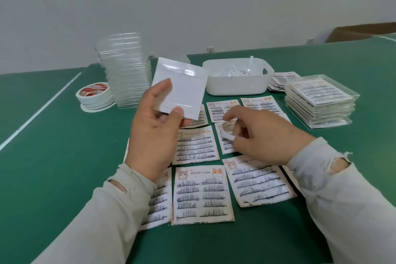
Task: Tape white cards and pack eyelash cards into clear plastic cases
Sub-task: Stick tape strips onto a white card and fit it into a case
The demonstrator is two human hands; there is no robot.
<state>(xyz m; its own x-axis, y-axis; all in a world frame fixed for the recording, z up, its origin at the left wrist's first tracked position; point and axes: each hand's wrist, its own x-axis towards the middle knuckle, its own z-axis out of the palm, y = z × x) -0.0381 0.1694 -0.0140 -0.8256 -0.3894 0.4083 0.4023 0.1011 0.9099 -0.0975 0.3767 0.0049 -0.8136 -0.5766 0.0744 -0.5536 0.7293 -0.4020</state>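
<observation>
From my remote seat: eyelash cards (202, 194) lie face-up in rows on the near green table (64, 167). Above them my right hand (255, 135) pinches a curled strip of peeled tape backing (227, 134); my left hand (153, 135) grips a white card (182, 87) by its lower corner, taped bands showing along its top and bottom edges. I judge the exposed adhesive could snag a lash card or a finger if the card dips, and the loose strip could drop among the rows. Farther off stand tape rolls (95, 96), empty clear cases (126, 70), a white bin (237, 79) and packed cases (319, 100).
</observation>
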